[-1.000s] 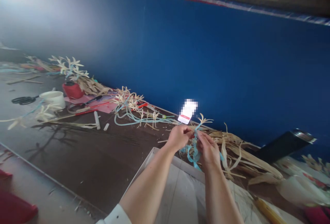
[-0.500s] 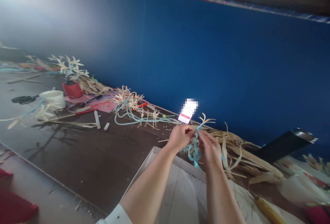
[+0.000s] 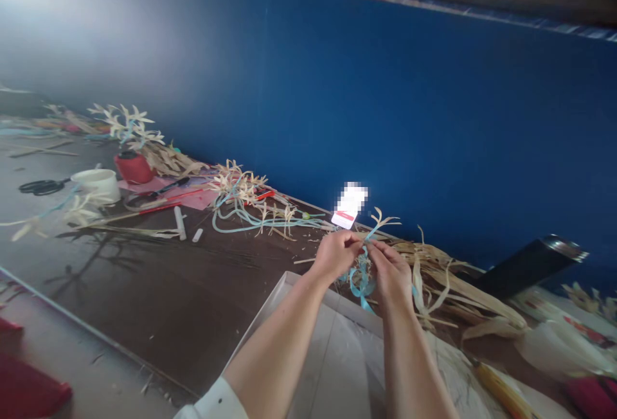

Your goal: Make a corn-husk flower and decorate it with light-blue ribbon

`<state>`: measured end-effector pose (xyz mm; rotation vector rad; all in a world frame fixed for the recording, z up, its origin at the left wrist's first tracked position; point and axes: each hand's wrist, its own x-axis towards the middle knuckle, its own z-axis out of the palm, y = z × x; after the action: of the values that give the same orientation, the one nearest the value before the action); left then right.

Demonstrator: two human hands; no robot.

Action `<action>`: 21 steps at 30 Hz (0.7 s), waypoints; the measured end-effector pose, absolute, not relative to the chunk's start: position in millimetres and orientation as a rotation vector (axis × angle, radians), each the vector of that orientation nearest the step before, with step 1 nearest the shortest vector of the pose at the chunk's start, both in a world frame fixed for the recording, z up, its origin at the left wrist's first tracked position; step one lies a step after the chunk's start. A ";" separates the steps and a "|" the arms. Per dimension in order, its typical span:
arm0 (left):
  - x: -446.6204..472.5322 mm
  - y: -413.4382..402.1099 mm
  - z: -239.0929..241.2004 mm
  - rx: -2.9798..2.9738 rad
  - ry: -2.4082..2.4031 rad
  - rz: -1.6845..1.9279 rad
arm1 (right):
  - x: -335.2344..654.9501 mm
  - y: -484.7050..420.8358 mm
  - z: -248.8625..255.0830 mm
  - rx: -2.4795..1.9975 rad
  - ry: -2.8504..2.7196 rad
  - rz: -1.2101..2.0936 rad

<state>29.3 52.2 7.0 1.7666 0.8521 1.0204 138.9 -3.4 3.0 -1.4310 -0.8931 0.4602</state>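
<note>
Above the far edge of a white box [image 3: 308,335], my left hand [image 3: 334,255] and my right hand [image 3: 393,274] meet, both closed in a pinch. Between them they hold a straw flower [image 3: 380,220] on a stem wrapped in light blue ribbon [image 3: 359,281]. The flower head sticks up past my fingers, and loose ribbon loops hang below them. Just behind my hands lies a heap of dry straw husks [image 3: 453,284].
The dark table [image 3: 159,297] runs along a blue wall [image 3: 385,98]. On it sit a phone [image 3: 349,205], finished straw flowers with blue cord [image 3: 250,204], a white cup [image 3: 99,184], a red pot [image 3: 134,167], scissors [image 3: 41,186] and a black cylinder [image 3: 530,268].
Both hands have stayed together on the stem with only small finger shifts. The view has drifted slightly.
</note>
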 end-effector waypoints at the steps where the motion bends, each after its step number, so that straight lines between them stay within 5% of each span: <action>1: 29.1 52.2 7.5 1.766 0.848 1.020 | 138.9 -3.5 2.6 -1.429 -0.884 0.471; 12: 29.4 43.6 11.5 1.851 0.872 1.080 | 144.1 -3.2 1.4 -1.419 -0.762 0.582; 21: 24.3 55.8 12.6 1.195 0.490 0.683 | 139.4 -4.4 11.3 -1.292 -0.618 0.679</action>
<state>24.3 55.8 12.6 1.1953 0.4897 0.6829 139.4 -4.4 11.3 -1.2916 -0.6177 0.6791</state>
